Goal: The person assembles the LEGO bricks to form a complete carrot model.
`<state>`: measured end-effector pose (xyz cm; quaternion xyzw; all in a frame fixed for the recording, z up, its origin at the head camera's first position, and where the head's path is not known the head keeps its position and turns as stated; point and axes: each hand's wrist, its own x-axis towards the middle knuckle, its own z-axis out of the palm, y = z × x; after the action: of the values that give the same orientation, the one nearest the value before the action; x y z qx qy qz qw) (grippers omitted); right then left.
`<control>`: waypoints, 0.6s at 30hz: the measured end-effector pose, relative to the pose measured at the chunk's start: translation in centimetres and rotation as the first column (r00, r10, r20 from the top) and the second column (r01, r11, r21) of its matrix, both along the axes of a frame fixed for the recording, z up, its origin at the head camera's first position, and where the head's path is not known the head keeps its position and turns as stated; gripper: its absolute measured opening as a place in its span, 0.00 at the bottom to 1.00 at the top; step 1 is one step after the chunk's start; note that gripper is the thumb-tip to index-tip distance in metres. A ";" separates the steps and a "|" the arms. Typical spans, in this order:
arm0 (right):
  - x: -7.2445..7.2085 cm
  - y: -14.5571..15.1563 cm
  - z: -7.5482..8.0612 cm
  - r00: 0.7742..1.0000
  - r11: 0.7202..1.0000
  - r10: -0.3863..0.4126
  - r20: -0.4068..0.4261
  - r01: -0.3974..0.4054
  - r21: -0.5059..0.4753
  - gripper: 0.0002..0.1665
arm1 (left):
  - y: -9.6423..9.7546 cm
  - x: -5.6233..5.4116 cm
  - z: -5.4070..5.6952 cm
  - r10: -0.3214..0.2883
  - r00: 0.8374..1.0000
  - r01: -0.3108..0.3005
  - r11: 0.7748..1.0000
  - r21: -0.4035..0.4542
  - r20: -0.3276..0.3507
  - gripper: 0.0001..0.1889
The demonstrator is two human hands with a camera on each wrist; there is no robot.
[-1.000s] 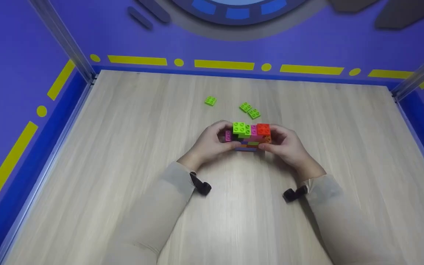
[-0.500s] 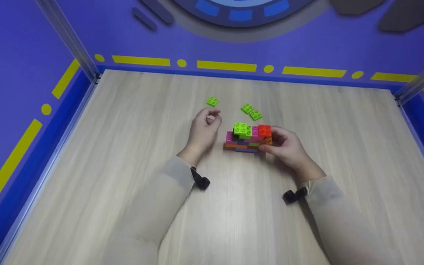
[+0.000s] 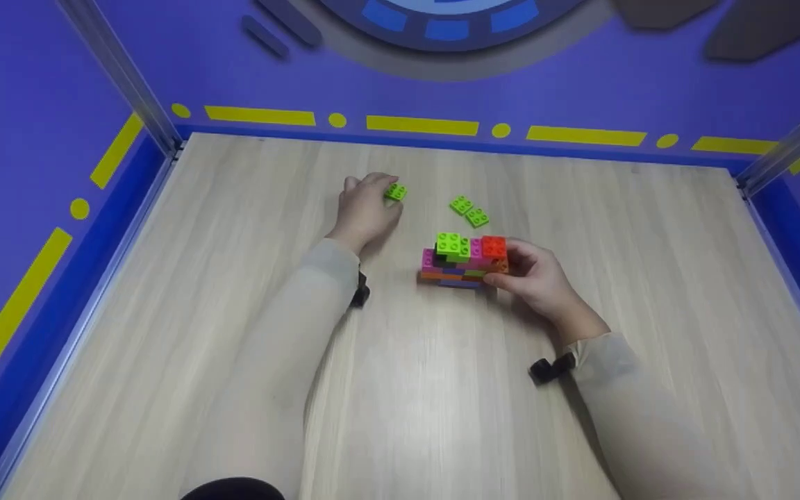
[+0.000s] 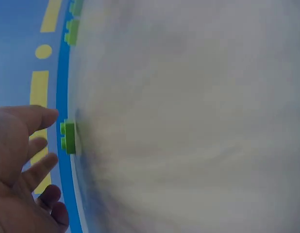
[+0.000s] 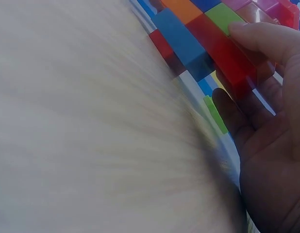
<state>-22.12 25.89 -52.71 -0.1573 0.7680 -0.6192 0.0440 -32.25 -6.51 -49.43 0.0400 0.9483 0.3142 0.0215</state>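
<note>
My right hand (image 3: 539,278) grips the right end of a stacked structure of toy building bricks (image 3: 469,265), thumb in front and fingers behind. Pink, orange, blue, red and green bricks make it up, with a lime brick and a red brick on top. In the right wrist view, the thumb presses near a green brick (image 5: 219,18) on its side. At the back of the table my left hand (image 3: 365,208) spreads thumb and fingers around a small lime-green brick (image 3: 396,192). In the left wrist view a gap shows between the fingertips and that brick (image 4: 68,137).
Two more lime-green bricks, one (image 3: 461,205) and another (image 3: 477,217), lie corner to corner behind the structure. Everything rests on a light wooden table (image 3: 414,389). Blue panels with yellow marks (image 3: 422,125) wall in its back and sides.
My left hand has let go of the structure's left end and moved back and left to the single lime-green brick. The right hand stays on the structure.
</note>
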 end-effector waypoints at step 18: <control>0.1 0.0 0.1 1.000 1.000 -0.001 0.012 0.001 0.024 0.32 | -0.1 -0.5 0.3 -0.013 1.000 0.011 0.994 -0.108 -0.023 0.16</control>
<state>-21.98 25.86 -52.60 -0.1526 0.7753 -0.6108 0.0504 -32.73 -6.62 -49.10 0.0482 0.9637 0.2620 0.0144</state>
